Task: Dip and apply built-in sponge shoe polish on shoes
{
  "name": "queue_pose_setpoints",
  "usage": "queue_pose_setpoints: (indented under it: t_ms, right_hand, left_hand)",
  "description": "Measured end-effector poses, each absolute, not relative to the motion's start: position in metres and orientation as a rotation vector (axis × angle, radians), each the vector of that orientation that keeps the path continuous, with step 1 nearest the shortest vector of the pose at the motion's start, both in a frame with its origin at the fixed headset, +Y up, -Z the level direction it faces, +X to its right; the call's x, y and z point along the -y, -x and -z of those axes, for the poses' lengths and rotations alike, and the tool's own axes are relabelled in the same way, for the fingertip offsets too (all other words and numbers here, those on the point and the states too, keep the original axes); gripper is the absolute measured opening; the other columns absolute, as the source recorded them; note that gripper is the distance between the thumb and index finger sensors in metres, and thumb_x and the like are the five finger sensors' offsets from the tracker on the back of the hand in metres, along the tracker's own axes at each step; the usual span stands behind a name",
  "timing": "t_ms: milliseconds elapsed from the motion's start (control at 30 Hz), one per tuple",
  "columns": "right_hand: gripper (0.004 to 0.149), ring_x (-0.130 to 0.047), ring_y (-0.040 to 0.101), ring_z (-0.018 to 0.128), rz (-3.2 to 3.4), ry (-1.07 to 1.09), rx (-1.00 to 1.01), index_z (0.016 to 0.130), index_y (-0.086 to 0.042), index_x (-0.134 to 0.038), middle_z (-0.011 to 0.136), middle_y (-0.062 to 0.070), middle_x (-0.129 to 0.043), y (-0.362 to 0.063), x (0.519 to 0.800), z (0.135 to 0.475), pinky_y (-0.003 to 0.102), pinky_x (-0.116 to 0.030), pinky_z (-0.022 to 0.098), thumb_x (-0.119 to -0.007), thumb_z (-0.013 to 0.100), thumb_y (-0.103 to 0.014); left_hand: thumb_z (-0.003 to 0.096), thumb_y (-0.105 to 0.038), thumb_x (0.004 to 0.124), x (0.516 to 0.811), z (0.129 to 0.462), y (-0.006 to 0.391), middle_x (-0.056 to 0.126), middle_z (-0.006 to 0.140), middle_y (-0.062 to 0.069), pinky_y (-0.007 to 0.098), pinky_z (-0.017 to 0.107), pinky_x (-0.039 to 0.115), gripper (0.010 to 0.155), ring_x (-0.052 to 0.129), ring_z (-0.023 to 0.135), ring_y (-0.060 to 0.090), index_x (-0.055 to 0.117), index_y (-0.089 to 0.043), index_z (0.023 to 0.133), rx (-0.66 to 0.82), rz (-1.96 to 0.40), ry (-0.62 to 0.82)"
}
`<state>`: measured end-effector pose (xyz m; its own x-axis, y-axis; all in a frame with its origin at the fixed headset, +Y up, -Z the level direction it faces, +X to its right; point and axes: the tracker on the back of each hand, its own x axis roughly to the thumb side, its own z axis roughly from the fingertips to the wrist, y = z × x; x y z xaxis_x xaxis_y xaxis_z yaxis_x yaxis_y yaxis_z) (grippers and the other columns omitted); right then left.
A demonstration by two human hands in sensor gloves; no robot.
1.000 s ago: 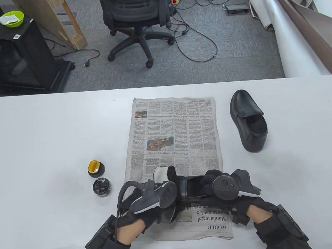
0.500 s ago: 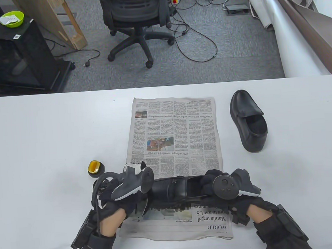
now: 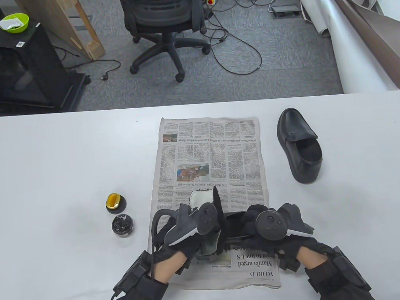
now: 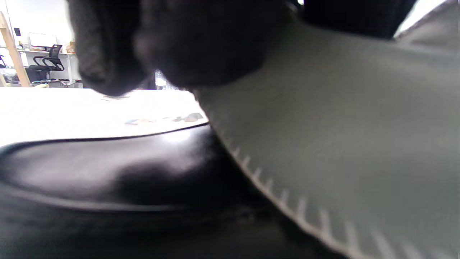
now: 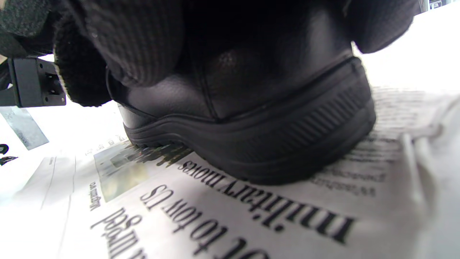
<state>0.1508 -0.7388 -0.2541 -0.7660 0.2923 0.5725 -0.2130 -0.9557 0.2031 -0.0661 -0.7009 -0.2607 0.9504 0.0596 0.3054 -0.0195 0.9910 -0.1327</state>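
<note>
The shoe (image 3: 234, 228) lies on the newspaper (image 3: 210, 149) at the near table edge. The right hand (image 3: 270, 225) is clamped round its heel — the stiffest hold. The left hand (image 3: 188, 228) presses a cloth (image 3: 201, 199) on the toe; finger curl cannot be told. Polished leather is judged slippery — firm bracing is advised.

Near edge of newspaper (image 3: 210, 149) is crowded: both hands plus 1 black shoe (image 3: 234, 224) sit on it, left hand (image 3: 188, 233) with cloth (image 3: 203, 199) over the toe, right hand (image 3: 270, 230) round the heel. Left of the paper, polish tin (image 3: 122, 225) and its gold-topped lid (image 3: 115, 203) stand just beside each other, near the left hand. 2nd shoe (image 3: 300, 146) blocks the right side. Far half of the newspaper and table (image 3: 50, 160) at far left lie open.
</note>
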Motion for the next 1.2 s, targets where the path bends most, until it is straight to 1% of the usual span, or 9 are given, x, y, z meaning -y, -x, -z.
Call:
queue_pose_setpoints:
  t_ms: [300, 467, 567, 667, 800, 933, 1033, 1100, 1200]
  right_hand:
    - [0.040, -0.069, 0.044, 0.094, -2.720, -0.909, -0.183, 0.064, -0.032, -0.090, 0.090, -0.003, -0.074, -0.151, 0.739, 0.254, 0.056, -0.068, 0.065, -0.082, 0.033, -0.055]
    - [0.039, -0.069, 0.044, 0.094, -2.718, -0.909, -0.184, 0.064, -0.032, -0.090, 0.090, -0.003, -0.074, -0.151, 0.739, 0.254, 0.056, -0.068, 0.065, -0.082, 0.033, -0.055]
    - [0.040, -0.069, 0.044, 0.094, -2.718, -0.909, -0.184, 0.064, -0.032, -0.090, 0.090, -0.003, -0.074, -0.151, 0.739, 0.254, 0.056, -0.068, 0.065, -0.082, 0.033, -0.055]
    - [0.040, -0.069, 0.044, 0.094, -2.715, -0.911, -0.187, 0.064, -0.032, -0.090, 0.090, -0.003, -0.074, -0.151, 0.739, 0.254, 0.056, -0.068, 0.065, -0.082, 0.033, -0.055]
    - [0.040, -0.069, 0.044, 0.094, -2.717, -0.910, -0.187, 0.064, -0.032, -0.090, 0.090, -0.003, -0.074, -0.151, 0.739, 0.254, 0.056, -0.067, 0.065, -0.082, 0.033, -0.055]
    - [0.039, -0.069, 0.044, 0.094, -2.720, -0.906, -0.184, 0.063, -0.032, -0.090, 0.090, -0.003, -0.074, -0.151, 0.740, 0.254, 0.056, -0.068, 0.065, -0.082, 0.033, -0.055]
    - [0.039, -0.069, 0.044, 0.094, -2.722, -0.903, -0.181, 0.064, -0.032, -0.090, 0.090, -0.003, -0.074, -0.151, 0.740, 0.253, 0.056, -0.068, 0.065, -0.082, 0.033, -0.055]
    - [0.039, -0.069, 0.044, 0.094, -2.722, -0.905, -0.182, 0.064, -0.032, -0.090, 0.090, -0.003, -0.074, -0.151, 0.740, 0.253, 0.056, -0.068, 0.065, -0.082, 0.033, -0.055]
    - [0.039, -0.069, 0.044, 0.094, -2.721, -0.908, -0.181, 0.064, -0.032, -0.090, 0.090, -0.003, -0.074, -0.151, 0.740, 0.254, 0.056, -0.068, 0.065, -0.082, 0.033, -0.055]
  left_hand:
    - [0.0386, -0.054, 0.086, 0.708, 0.276, 0.105, 0.099, 0.055, -0.003, 0.037, 0.041, 0.093, 0.062, 0.101, 0.014, 0.003, 0.072, -0.030, 0.094, 0.214, 0.136, 0.244]
    - [0.0389, -0.054, 0.086, 0.710, 0.286, 0.135, 0.099, 0.055, -0.003, 0.037, 0.041, 0.092, 0.062, 0.101, 0.014, 0.004, 0.073, -0.029, 0.094, 0.134, 0.133, 0.307]
    - [0.0387, -0.054, 0.088, 0.705, 0.286, 0.141, 0.100, 0.054, -0.003, 0.037, 0.041, 0.093, 0.062, 0.101, 0.014, 0.004, 0.074, -0.029, 0.093, 0.114, 0.172, 0.277]
    - [0.0380, -0.054, 0.089, 0.698, 0.282, 0.132, 0.100, 0.053, -0.004, 0.036, 0.041, 0.093, 0.062, 0.101, 0.013, 0.004, 0.075, -0.029, 0.093, 0.165, 0.173, 0.208]
    - [0.0377, -0.055, 0.088, 0.694, 0.282, 0.102, 0.100, 0.054, -0.004, 0.037, 0.041, 0.093, 0.063, 0.101, 0.013, 0.004, 0.074, -0.029, 0.093, 0.268, -0.085, 0.221]
    - [0.0376, -0.056, 0.086, 0.690, 0.286, 0.070, 0.099, 0.053, -0.004, 0.036, 0.040, 0.093, 0.063, 0.101, 0.013, 0.003, 0.073, -0.028, 0.093, 0.267, -0.173, 0.174]
    - [0.0377, -0.056, 0.086, 0.701, 0.292, 0.055, 0.099, 0.054, -0.004, 0.036, 0.040, 0.093, 0.064, 0.100, 0.013, 0.003, 0.073, -0.028, 0.093, 0.251, -0.021, 0.211]
    - [0.0383, -0.056, 0.083, 0.706, 0.294, 0.056, 0.099, 0.054, -0.005, 0.035, 0.041, 0.093, 0.063, 0.100, 0.013, 0.002, 0.072, -0.028, 0.094, 0.270, -0.016, 0.244]
    - [0.0382, -0.055, 0.085, 0.704, 0.296, 0.066, 0.099, 0.055, -0.004, 0.036, 0.041, 0.092, 0.063, 0.100, 0.014, 0.003, 0.072, -0.029, 0.094, 0.267, 0.049, 0.267]
